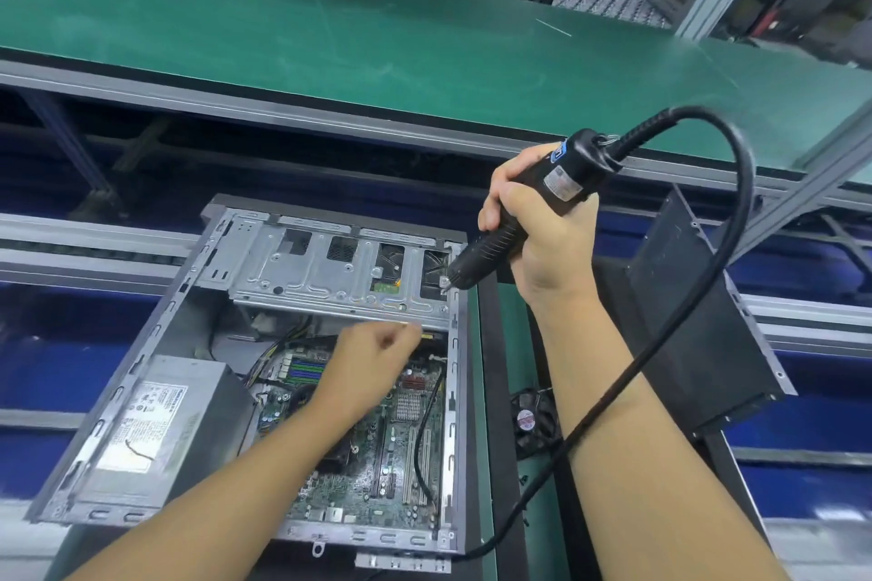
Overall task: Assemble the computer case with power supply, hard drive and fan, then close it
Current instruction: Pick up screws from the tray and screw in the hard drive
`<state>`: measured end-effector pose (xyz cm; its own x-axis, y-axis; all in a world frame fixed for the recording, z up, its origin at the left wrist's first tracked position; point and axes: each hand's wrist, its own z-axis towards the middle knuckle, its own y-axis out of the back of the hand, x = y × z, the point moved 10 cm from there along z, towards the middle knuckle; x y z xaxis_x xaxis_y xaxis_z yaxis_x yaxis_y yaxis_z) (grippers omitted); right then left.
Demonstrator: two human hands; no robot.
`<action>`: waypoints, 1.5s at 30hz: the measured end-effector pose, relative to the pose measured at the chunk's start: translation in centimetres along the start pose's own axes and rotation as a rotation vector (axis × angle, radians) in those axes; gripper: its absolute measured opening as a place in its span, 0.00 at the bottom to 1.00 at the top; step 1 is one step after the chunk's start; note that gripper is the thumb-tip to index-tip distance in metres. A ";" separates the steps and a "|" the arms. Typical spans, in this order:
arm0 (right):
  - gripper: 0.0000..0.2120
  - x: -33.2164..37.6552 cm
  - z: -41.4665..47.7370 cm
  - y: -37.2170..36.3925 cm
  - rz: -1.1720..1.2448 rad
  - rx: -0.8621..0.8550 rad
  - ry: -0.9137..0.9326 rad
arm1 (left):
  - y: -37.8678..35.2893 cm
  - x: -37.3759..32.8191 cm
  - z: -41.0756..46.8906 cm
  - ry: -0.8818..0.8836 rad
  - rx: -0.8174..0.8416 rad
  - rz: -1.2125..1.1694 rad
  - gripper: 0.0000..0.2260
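Green conveyor [330, 38] behind | open case [155, 330] | right hand [542, 236] fingers [507, 198] clamp screwdriver [573, 170] | left hand [373, 359] blurred, fingers unclear

No text readable. Labels on grey metal PSU box [141, 429], black electric screwdriver [561, 186] and small black fan [532, 419] are too blurred to read.

Bright even light; soft, edge-warped picture
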<state>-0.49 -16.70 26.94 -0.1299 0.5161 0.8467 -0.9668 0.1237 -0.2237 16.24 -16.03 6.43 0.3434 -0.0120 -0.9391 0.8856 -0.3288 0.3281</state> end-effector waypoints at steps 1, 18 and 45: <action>0.12 -0.4 0.1 0.0 -0.022 -0.005 -0.013 | -1.0 1.9 -0.4 0.155 0.067 -0.047 0.21; 0.08 -5.4 0.4 0.9 -0.186 0.011 -0.135 | -7.8 7.7 1.5 0.688 -0.048 -1.088 0.28; 0.10 -6.3 0.5 0.4 -0.146 0.030 -0.140 | -8.0 8.7 1.9 0.695 -0.084 -1.054 0.28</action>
<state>-0.15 -20.31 21.75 -0.0156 0.3718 0.9282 -0.9834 0.1624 -0.0815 11.59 -15.31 -4.57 -0.4701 0.7240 -0.5047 0.8371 0.1844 -0.5151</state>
